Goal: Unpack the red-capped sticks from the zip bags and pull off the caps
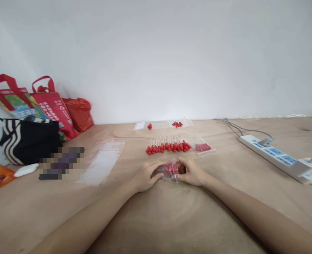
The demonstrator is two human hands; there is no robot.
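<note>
Low over the table, a small clear plastic bag (170, 170) with red pieces inside is held between my two hands. My left hand (148, 175) is closed on its left end, thumb toward me. On the other end, the fingers and thumb of my right hand (192, 171) pinch the plastic; part of the bag is hidden behind them. Just beyond lies a row of thin pale sticks with red tips (168, 145). Right of that row is a flat clear bag (205, 146) with several red-tipped pieces in it.
Flat clear bags (102, 162) lie to the left. Small red pieces (177, 124) rest on plastic near the wall. A power strip (280, 157) with grey cables is at right. Shopping bags (55, 109), a black bag (36, 141) and a white mouse-shaped object (26, 170) stand at left.
</note>
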